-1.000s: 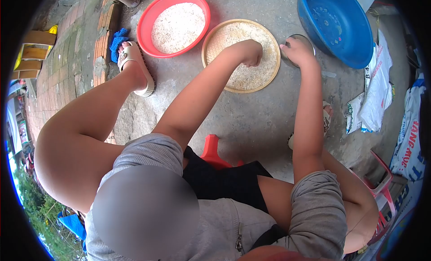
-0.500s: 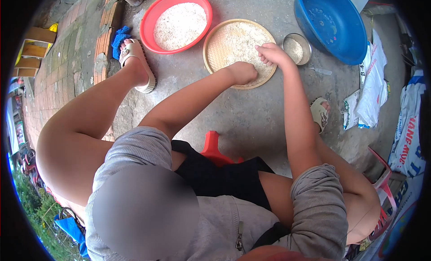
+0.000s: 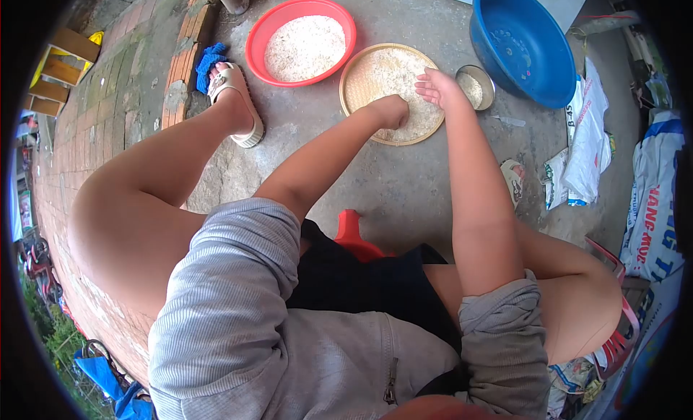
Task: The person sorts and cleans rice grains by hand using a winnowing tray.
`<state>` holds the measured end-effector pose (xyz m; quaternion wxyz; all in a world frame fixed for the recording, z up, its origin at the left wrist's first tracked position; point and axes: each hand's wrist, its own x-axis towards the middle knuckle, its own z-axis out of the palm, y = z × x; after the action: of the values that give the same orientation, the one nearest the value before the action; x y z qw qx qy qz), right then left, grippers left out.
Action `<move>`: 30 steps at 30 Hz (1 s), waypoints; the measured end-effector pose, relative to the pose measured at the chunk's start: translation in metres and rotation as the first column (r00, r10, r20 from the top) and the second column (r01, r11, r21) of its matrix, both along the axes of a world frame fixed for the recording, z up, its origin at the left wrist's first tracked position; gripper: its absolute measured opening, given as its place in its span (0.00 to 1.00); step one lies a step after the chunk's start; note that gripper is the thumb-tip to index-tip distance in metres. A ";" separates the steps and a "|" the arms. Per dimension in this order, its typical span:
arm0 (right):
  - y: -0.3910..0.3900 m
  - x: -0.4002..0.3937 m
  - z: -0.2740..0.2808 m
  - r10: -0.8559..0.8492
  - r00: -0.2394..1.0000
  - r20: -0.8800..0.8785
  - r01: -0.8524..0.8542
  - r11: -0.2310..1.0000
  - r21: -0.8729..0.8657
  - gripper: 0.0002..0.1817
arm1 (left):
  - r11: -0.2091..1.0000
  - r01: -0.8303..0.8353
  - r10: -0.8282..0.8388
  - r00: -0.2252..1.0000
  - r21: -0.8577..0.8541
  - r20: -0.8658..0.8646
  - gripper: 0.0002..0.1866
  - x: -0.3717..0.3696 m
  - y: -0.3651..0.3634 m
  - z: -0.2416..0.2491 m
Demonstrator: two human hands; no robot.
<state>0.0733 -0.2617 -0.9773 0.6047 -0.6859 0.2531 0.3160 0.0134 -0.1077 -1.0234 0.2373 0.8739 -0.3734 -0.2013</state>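
Observation:
A round woven tray [image 3: 354, 88] lies on the ground with pale grains [image 3: 395, 65], which look like rice, spread over it. Over its lower middle is my left hand [image 3: 392, 111], closed in a fist, back of the hand upward; what it holds, if anything, is hidden. My right hand [image 3: 435, 89] is above the tray's right side, palm partly showing, its fingers loosely extended and apart, holding nothing visible. Just right of the tray stands a small metal bowl [image 3: 488, 90] with some grains in it. A red basin [image 3: 254, 46] holding many pale grains is to the upper left.
A large blue basin [image 3: 527, 73] stands at the upper right. White printed sacks [image 3: 588, 145] lie at the right, near my right foot. A red stool [image 3: 350, 228] is between my legs. My left foot in a sandal [image 3: 242, 106] rests below the red basin, near a brick edge.
The fingers of my right hand, curled before, are now extended and apart. My left fist has shifted slightly left and up over the tray. The whole view has also shifted a little.

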 end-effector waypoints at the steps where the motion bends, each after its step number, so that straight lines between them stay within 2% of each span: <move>1: -0.007 -0.007 -0.014 -0.151 0.987 -0.049 0.146 0.985 -0.093 0.22 | 0.995 -0.099 0.098 0.994 -0.020 -0.054 0.05 0.007 -0.001 0.007; 2: -0.012 -0.017 -0.025 -0.303 0.949 -0.083 0.284 0.940 -0.191 0.24 | 0.980 -0.174 0.167 0.983 -0.095 -0.079 0.06 0.012 0.000 0.018; 3: -0.015 -0.029 -0.029 -0.303 0.950 -0.079 0.284 0.939 -0.191 0.24 | 0.955 -0.245 0.229 0.967 -0.165 -0.112 0.07 0.016 -0.001 0.029; 5: -0.019 -0.057 -0.029 -0.348 0.906 -0.240 0.384 0.915 0.124 0.23 | 0.935 -0.309 0.281 0.945 -0.174 -0.169 0.08 0.023 -0.005 0.049; 6: -0.016 -0.066 -0.024 -0.349 0.906 -0.241 0.385 0.915 0.123 0.23 | 0.912 -0.372 0.330 0.915 -0.174 -0.231 0.09 0.023 -0.008 0.056; 7: -0.012 -0.075 -0.021 -0.440 0.839 -0.319 0.533 0.782 0.323 0.21 | 0.914 -0.369 0.326 0.916 -0.170 -0.234 0.09 0.022 -0.010 0.060; 8: -0.007 -0.082 -0.016 -0.502 0.758 -0.416 0.652 0.581 0.487 0.20 | 0.920 -0.357 0.272 0.878 -0.160 -0.394 0.10 0.020 -0.012 0.064; 9: -0.007 -0.084 -0.023 -0.506 0.754 -0.418 0.656 0.574 0.489 0.20 | 0.926 -0.346 0.216 0.814 -0.152 -0.539 0.11 0.021 -0.014 0.063; 10: -0.004 -0.084 -0.030 -0.516 0.780 -0.355 0.621 0.564 0.544 0.17 | 0.928 -0.342 0.214 0.816 -0.150 -0.537 0.11 0.022 -0.015 0.062; 11: -0.002 -0.084 -0.036 -0.524 0.801 -0.290 0.580 0.558 0.594 0.14 | 0.904 -0.387 0.297 0.874 -0.180 -0.386 0.10 0.020 -0.016 0.060; 12: -0.004 -0.083 -0.043 -0.521 0.803 -0.290 0.577 0.559 0.595 0.14 | 0.877 -0.428 0.381 0.897 -0.219 -0.225 0.09 0.020 -0.017 0.055; 13: -0.010 -0.082 -0.049 -0.528 0.759 -0.381 0.641 0.505 0.578 0.13 | 0.848 -0.460 0.461 0.885 -0.263 -0.062 0.08 0.019 -0.017 0.052; 14: -0.016 -0.082 -0.056 -0.530 0.707 -0.469 0.703 0.449 0.552 0.12 | 0.828 -0.517 0.532 0.847 -0.217 0.013 0.07 0.016 -0.018 0.048; 15: -0.026 -0.082 -0.066 -0.529 0.706 -0.471 0.704 0.449 0.551 0.12 | 0.828 -0.518 0.532 0.847 -0.215 0.012 0.07 0.011 -0.019 0.041; 17: -0.045 -0.082 -0.081 -0.659 0.643 -0.391 0.737 0.394 0.548 0.11 | 0.880 -0.416 0.444 0.892 -0.230 0.087 0.06 0.000 -0.023 0.021; 18: -0.048 -0.081 -0.081 -0.720 0.602 -0.346 0.768 0.402 0.499 0.14 | 0.930 -0.340 0.356 0.929 -0.142 0.102 0.07 -0.009 -0.026 0.015; 19: -0.051 -0.080 -0.080 -0.721 0.600 -0.346 0.769 0.401 0.498 0.14 | 0.947 -0.273 0.292 0.951 -0.169 0.102 0.09 -0.020 -0.027 0.010; 21: -0.054 -0.079 -0.080 -0.812 0.564 -0.150 0.801 0.494 0.337 0.17 | 0.982 -0.187 0.185 0.966 -0.007 0.179 0.11 -0.039 -0.035 0.003; 22: -0.053 -0.080 -0.080 -0.813 0.563 -0.152 0.803 0.493 0.336 0.17 | 0.983 -0.186 0.184 0.967 -0.006 0.178 0.11 -0.042 -0.035 -0.008; 24: -0.048 -0.083 -0.080 -0.806 0.592 -0.010 0.782 0.571 0.248 0.20 | 0.972 -0.172 0.209 0.944 -0.160 0.255 0.07 -0.050 -0.034 -0.021; 25: -0.045 -0.084 -0.078 -0.806 0.592 -0.010 0.783 0.572 0.245 0.20 | 0.972 -0.172 0.210 0.945 -0.162 0.253 0.07 -0.049 -0.032 -0.022; 27: -0.038 -0.088 -0.073 -0.802 0.598 0.004 0.777 0.581 0.242 0.22 | 0.922 -0.334 0.367 0.915 -0.194 0.168 0.05 -0.037 -0.023 -0.019; 28: -0.034 -0.088 -0.073 -0.791 0.612 -0.002 0.767 0.594 0.242 0.24 | 0.882 -0.357 0.407 0.905 -0.307 0.119 0.05 -0.029 -0.017 -0.011; 30: -0.027 -0.084 -0.069 -0.767 0.641 0.022 0.744 0.628 0.230 0.24 | 0.801 -0.464 0.474 0.877 -0.378 -0.072 0.08 -0.015 -0.013 0.008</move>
<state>-0.0103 -0.2885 -1.0462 0.7608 -0.4690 0.4483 0.0158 -0.0015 -0.1208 -1.0156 0.4409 0.8778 -0.1809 -0.0479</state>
